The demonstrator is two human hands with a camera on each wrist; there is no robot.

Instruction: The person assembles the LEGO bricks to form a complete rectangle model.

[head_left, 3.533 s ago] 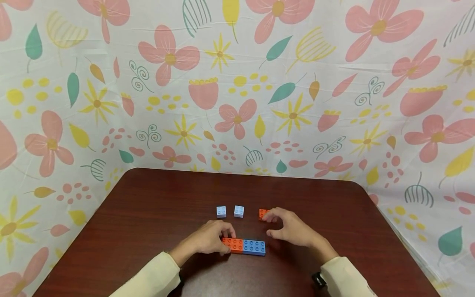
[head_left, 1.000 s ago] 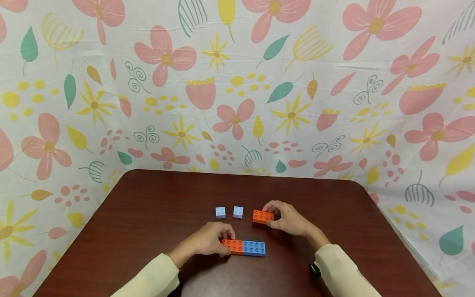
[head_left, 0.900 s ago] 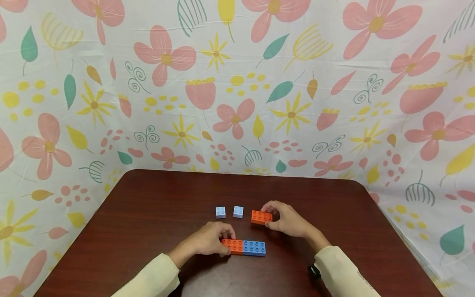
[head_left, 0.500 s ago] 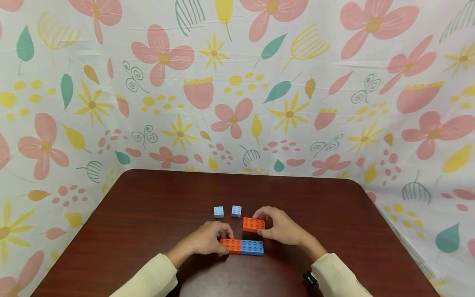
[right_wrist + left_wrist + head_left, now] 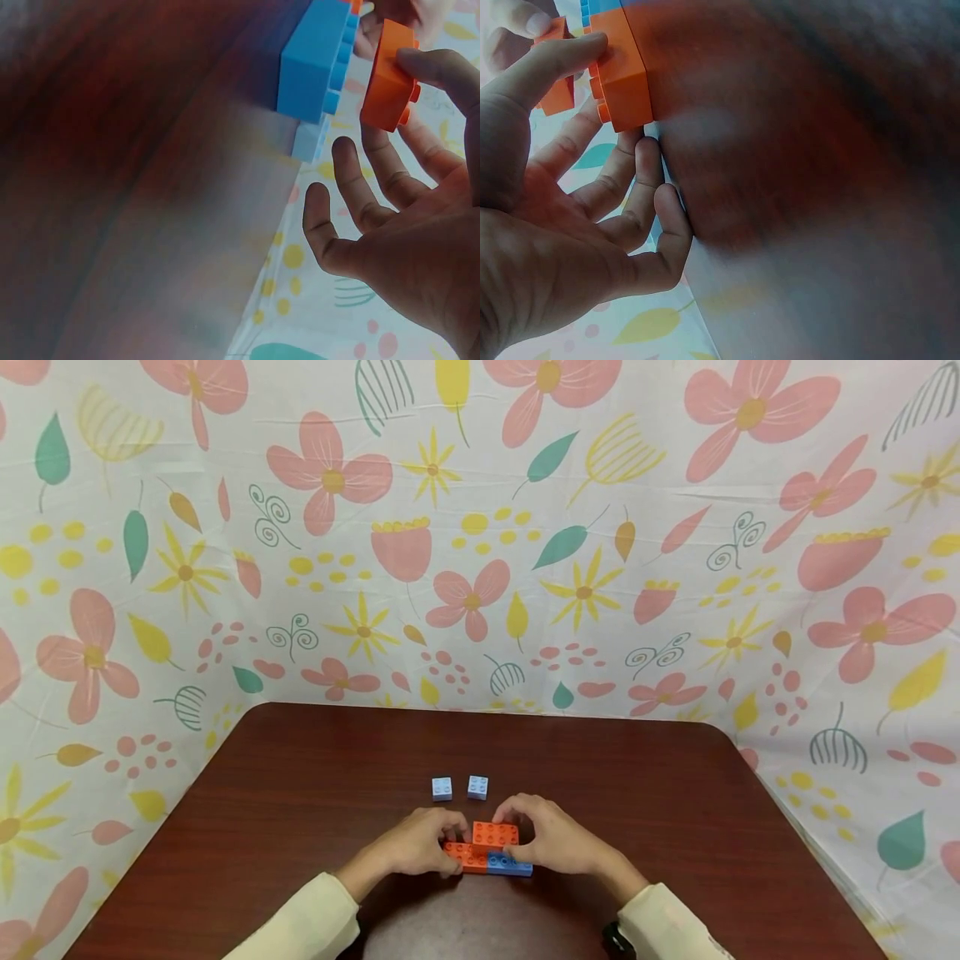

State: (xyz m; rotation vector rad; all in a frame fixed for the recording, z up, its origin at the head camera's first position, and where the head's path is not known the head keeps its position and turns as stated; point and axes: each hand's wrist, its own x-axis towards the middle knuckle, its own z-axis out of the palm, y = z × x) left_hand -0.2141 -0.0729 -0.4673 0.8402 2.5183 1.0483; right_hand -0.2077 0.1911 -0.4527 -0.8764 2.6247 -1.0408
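My left hand [image 5: 422,843] pinches an orange toy brick [image 5: 624,71] at its left end, thumb on the near side and fingers behind. Against that brick's right end stands a blue toy brick [image 5: 319,60], both flat on the table. In my right hand [image 5: 558,837] a second orange brick [image 5: 390,75] is pinched between thumb and fingers, studs up. It hangs just above the row, over the seam between orange and blue, with a gap showing beneath it in the right wrist view. The right thumb overlaps the blue brick in the head view.
Two small light-blue bricks, a left one [image 5: 442,788] and a right one [image 5: 477,787], lie behind the row on the dark wooden table [image 5: 337,752]. A flower-printed cloth [image 5: 480,527] hangs behind the table.
My right hand has taken hold of the second orange brick and brought it left and nearer, from beside the light-blue bricks to over the row. My left hand keeps its place.
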